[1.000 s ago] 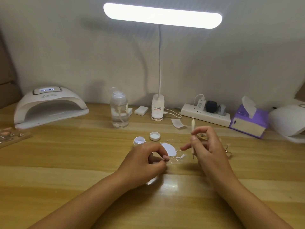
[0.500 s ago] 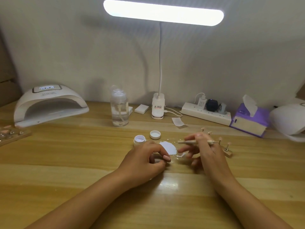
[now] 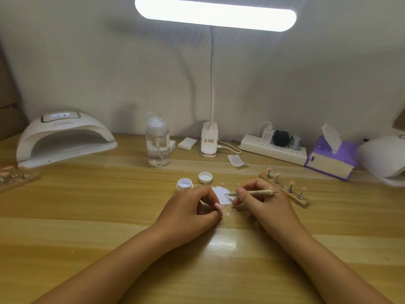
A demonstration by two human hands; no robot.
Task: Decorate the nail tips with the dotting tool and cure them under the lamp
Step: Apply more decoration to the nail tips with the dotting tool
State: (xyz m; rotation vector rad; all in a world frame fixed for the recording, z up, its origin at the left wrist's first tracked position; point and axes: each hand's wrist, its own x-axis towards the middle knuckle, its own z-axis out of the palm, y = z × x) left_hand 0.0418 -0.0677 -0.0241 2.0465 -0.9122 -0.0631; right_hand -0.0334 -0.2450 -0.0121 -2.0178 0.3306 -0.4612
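Observation:
My right hand (image 3: 260, 200) pinches a thin wooden dotting tool (image 3: 254, 193), held level with its tip pointing left over a small white paper (image 3: 221, 194). My left hand (image 3: 190, 209) rests on the table just left of that paper, its fingers pinching a small pale pink nail tip (image 3: 218, 206). Behind my right hand lies a wooden strip holder (image 3: 285, 189) with several nail tips on metal stands. A small open white jar (image 3: 184, 184) and its cap (image 3: 205, 177) sit behind my left hand. The white curing lamp (image 3: 63, 137) stands at the far left.
A clear pump bottle (image 3: 157, 145), the desk lamp's base (image 3: 209, 139), a power strip (image 3: 274, 148), a purple tissue box (image 3: 331, 159) and a second white lamp (image 3: 385, 159) line the back. Another wooden nail-tip holder (image 3: 15, 178) lies at the left edge.
My right hand has tipped the dotting tool from upright to level and brought its tip left over the white paper. The strip holder behind it came into view. My left hand stayed put.

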